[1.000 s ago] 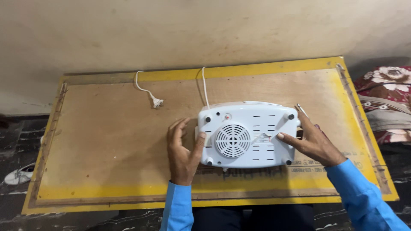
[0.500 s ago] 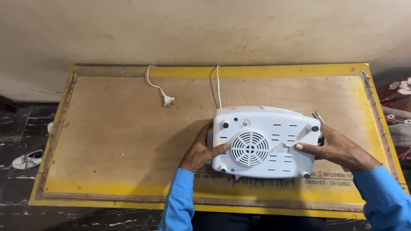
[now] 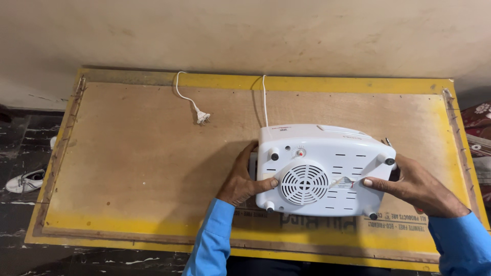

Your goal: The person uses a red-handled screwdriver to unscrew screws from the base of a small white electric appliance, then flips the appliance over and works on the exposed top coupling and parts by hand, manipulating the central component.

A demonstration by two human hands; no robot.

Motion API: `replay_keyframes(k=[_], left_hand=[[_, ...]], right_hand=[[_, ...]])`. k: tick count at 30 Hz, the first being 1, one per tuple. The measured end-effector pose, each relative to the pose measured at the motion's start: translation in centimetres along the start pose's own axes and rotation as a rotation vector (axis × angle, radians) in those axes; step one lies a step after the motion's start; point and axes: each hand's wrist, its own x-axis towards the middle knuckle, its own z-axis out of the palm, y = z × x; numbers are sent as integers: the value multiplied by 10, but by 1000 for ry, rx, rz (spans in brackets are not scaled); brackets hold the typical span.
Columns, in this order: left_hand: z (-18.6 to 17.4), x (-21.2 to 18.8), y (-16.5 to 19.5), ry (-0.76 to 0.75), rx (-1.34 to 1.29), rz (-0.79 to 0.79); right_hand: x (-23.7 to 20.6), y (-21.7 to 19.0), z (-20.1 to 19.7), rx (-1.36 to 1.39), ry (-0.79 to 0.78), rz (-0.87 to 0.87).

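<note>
1. Nearest the camera, both blue sleeves reach in. The left hand (image 3: 243, 180) clasps the left edge of the white appliance (image 3: 325, 171), thumb laid across its underside.
2. The right hand (image 3: 417, 185) grips the appliance's right edge, thumb pressing beside the round vent grille (image 3: 305, 184), apparently steadying it.
3. The appliance lies base-up on the bench (image 3: 138, 168), feet showing.
4. Beyond the appliance, its white cord runs toward the wall, and the plug (image 3: 203, 118) lies loose to the appliance's far left.
</note>
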Motion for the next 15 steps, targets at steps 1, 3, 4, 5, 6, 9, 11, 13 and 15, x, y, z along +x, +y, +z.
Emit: replay_keyframes(k=[1, 3, 4, 5, 6, 9, 11, 13, 15], left_hand=[[-1, 2, 1, 4, 5, 19], [-4, 7, 5, 14, 12, 54], [-4, 10, 6, 30, 92, 82], [-6, 15, 8, 46, 175, 110], [-7, 19, 11, 61, 257, 138], [-11, 32, 20, 28, 328, 208], [-15, 41, 27, 25, 346, 192], [-19, 51, 34, 25, 380, 199], [-23, 60, 39, 29, 431, 234]], right_hand=[[1, -2, -1, 21, 14, -8], [4, -6, -1, 60, 38, -21], [6, -7, -3, 60, 44, -20], [10, -8, -3, 61, 50, -21], [13, -9, -4, 62, 56, -22], [26, -9, -4, 106, 95, -105], [36, -7, -3, 169, 105, -177], [44, -4, 0, 264, 113, -229], [52, -3, 6, 388, 121, -264]])
